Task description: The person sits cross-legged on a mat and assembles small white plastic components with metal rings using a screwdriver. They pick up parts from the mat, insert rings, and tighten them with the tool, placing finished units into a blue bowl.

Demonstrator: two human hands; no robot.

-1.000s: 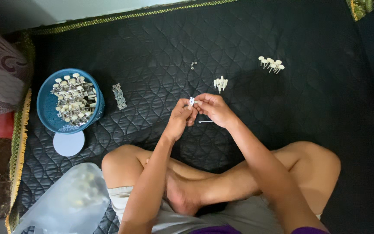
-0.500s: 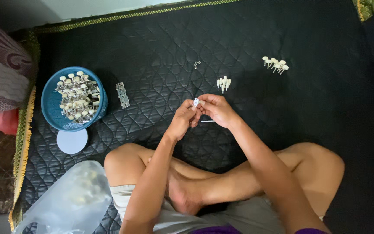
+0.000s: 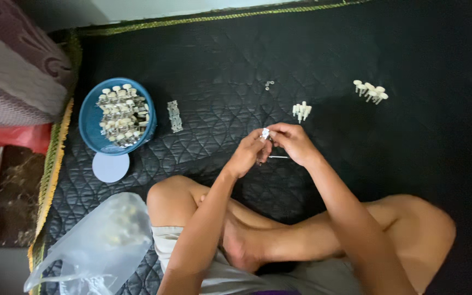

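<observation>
Head view, centre of frame: both hands meet just above the crossed legs, with a tiny white part (image 3: 265, 133) between them.
Left hand (image 3: 247, 157): fingers pinched on the small white part from the left side, wrist angled up toward the middle.
Right hand (image 3: 293, 143): fingers curled and pinching the same white part from the right; the two hands are touching at the fingertips.
Thin rod (image 3: 278, 157): a skinny pale pin-like thing sits just under the hands, can't tell if a hand holds it or it lies on the mat.
Mat (image 3: 312, 49): black quilted, gold trim along the top and left edges, fills most of the frame.
Blue bowl (image 3: 90, 118): left of the frame, loaded with little metal-and-white pieces, well apart from the hands.
Round pale lid (image 3: 111, 167): just below the bowl, touching its edge.
Metal strip (image 3: 175, 116): just right of the bowl.
White pegs, small bunch (image 3: 301, 111): just above the hands.
White pegs, second bunch (image 3: 370, 91): upper right.
Clear plastic bag (image 3: 96, 240): lower left, beside the knee.
</observation>
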